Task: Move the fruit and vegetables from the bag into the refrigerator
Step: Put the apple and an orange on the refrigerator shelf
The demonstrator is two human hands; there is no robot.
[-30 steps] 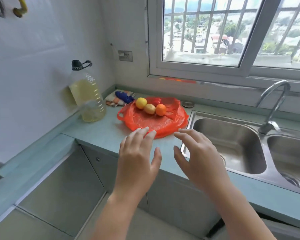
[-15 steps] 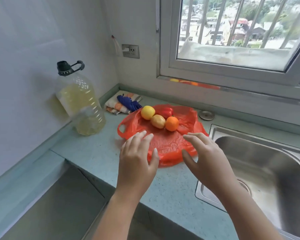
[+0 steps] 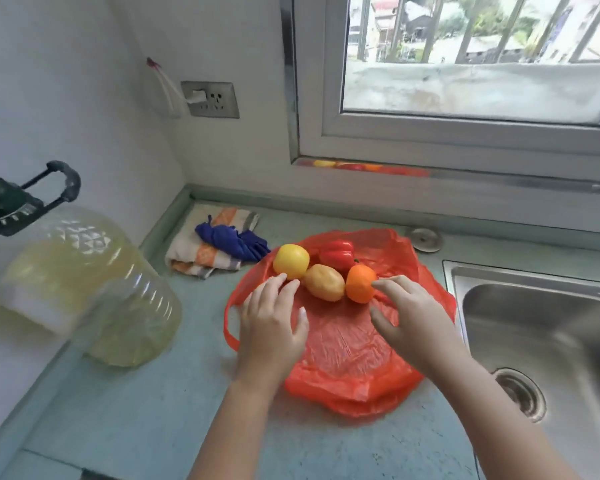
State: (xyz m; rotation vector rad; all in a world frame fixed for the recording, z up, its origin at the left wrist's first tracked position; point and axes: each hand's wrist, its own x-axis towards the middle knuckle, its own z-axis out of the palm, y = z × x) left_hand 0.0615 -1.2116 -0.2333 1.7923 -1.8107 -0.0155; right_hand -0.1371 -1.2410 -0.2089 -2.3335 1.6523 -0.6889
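Observation:
An orange-red plastic bag (image 3: 347, 344) lies flat and open on the pale green counter (image 3: 174, 420). On it sit a yellow fruit (image 3: 291, 260), a tan potato (image 3: 324, 282), an orange (image 3: 360, 284) and a red bell pepper (image 3: 336, 253) behind them. My left hand (image 3: 272, 323) is open over the bag, its fingertips touching the yellow fruit. My right hand (image 3: 413, 317) is open too, its fingertips at the orange's right side. Neither hand holds anything. No refrigerator is in view.
A large oil bottle (image 3: 80, 282) with a dark cap stands at the left by the wall. A folded cloth (image 3: 208, 251) and a blue rag (image 3: 234, 240) lie in the corner. A steel sink (image 3: 541, 341) is on the right, a sink plug (image 3: 424, 239) behind the bag.
Both hands have reached forward over the bag until their fingertips meet the yellow fruit and the orange. The view has moved closer and tilted down onto the counter.

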